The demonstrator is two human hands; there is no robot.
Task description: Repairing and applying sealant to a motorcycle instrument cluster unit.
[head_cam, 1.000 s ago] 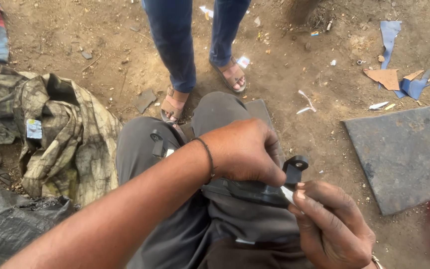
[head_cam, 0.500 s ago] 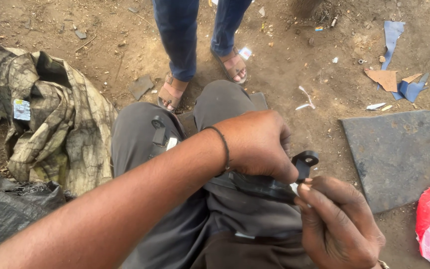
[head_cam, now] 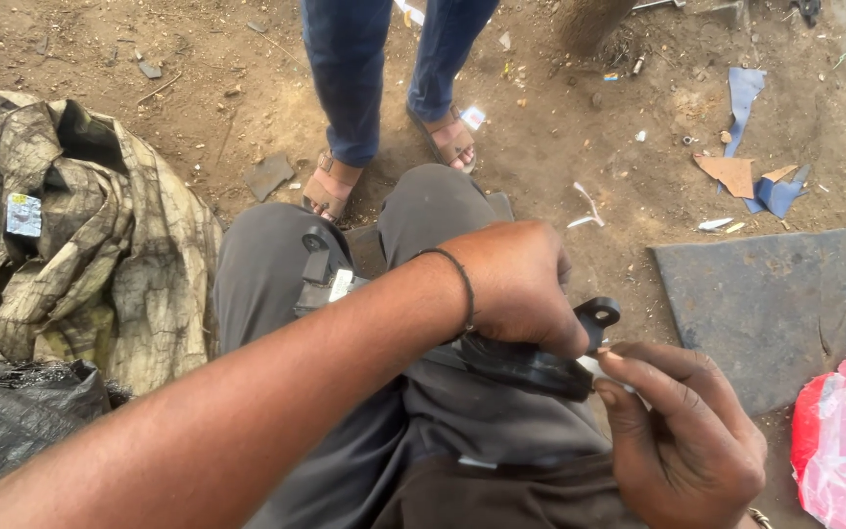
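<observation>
My left hand (head_cam: 516,284) clamps the black plastic part (head_cam: 531,360), its length running ten to four; my right hand (head_cam: 682,431) at four o'clock pinches, perhaps, a white sliver (head_cam: 591,365).

The part (head_cam: 531,358) I hold is black, my trousers (head_cam: 276,264) grey, my wristband (head_cam: 462,284) black. Beside me: camouflage-patterned cloth (head_cam: 100,255), a red-pink bag (head_cam: 844,441), blue scraps (head_cam: 741,98), brown dirt ground (head_cam: 217,88).

A small pale square label (head_cam: 23,214) sits on the crumpled camouflage cloth (head_cam: 100,255), far left.
</observation>
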